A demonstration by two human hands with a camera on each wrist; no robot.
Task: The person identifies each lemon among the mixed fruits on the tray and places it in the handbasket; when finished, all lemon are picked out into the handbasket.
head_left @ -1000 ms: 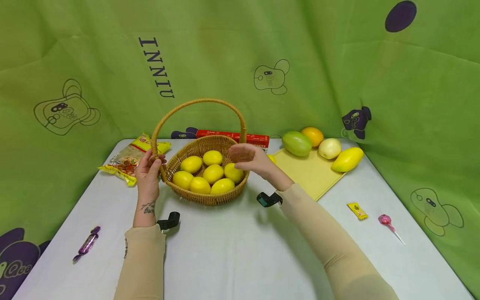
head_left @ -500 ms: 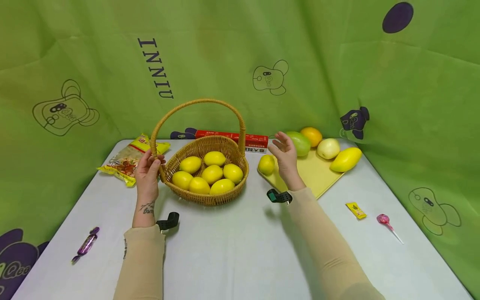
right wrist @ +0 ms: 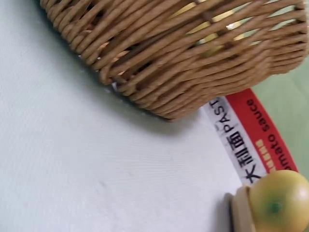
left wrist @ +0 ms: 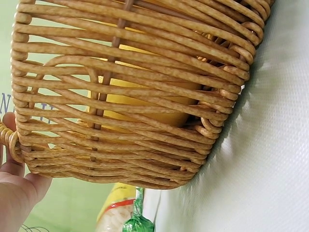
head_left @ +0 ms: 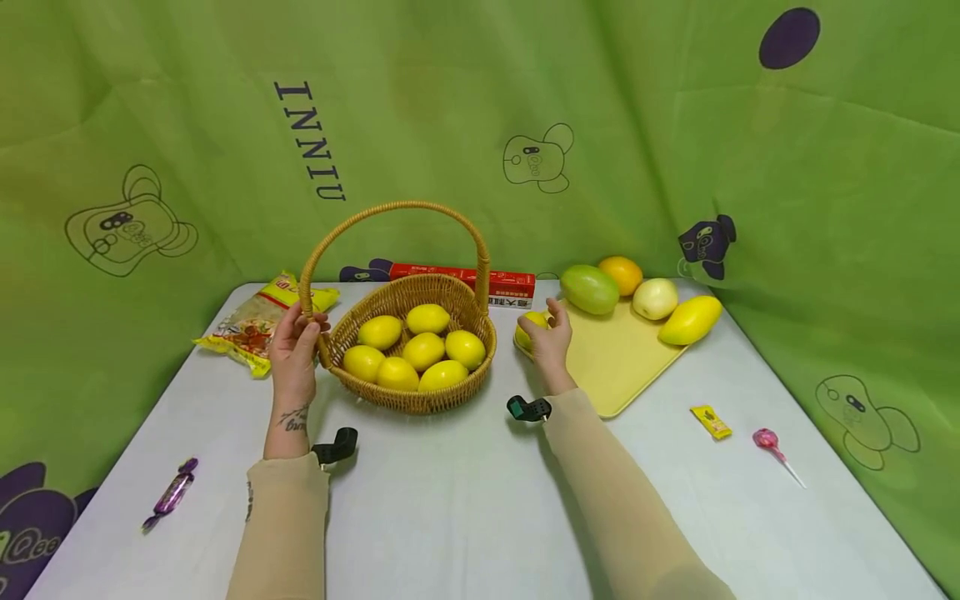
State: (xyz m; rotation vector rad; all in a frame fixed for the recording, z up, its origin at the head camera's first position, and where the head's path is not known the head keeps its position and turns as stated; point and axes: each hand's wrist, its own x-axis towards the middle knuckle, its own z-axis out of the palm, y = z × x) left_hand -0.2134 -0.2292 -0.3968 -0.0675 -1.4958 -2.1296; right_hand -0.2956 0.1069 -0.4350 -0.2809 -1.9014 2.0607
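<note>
Hands, near to far: your left hand gripped the wicker basket at the handle's base; your right hand, over the basket a second earlier, had swung out and closed its fingers round the lemon on the yellow tray, suggesting another transfer. Whether the lemon's long axis pointed any particular way could not be told.

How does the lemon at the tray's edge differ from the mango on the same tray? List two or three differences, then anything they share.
The lemon is small and roundish; the mango is larger and elongated. The right hand holds the lemon, while the mango lies untouched. The lemon sits at the yellow tray's left edge near the wicker basket; the mango lies at its far right. Both are yellow.
</note>
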